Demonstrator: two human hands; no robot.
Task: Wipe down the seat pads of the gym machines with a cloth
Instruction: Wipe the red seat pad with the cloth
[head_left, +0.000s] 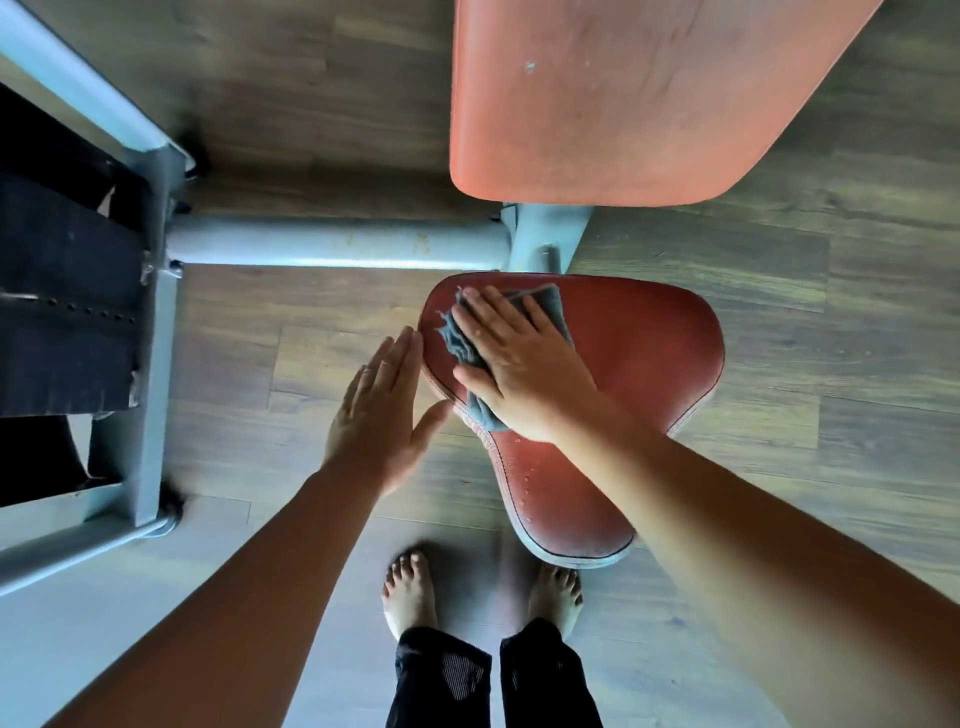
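Grey cloth (457, 338) is pressed flat on the far-left part of the red seat pad (639, 353) by the right hand (519, 364), fingers spread and straight, not curled round it. Left hand (376, 410) is held flat just beside the pad's left edge, fingers straight, nothing grasped. Orange back pad (623, 93) and blue-grey frame tube (337, 241) are seen beyond.

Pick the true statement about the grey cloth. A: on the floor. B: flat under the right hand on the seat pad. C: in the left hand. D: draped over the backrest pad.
B: the right hand presses the grey cloth flat onto the red seat pad; the left hand holds nothing.
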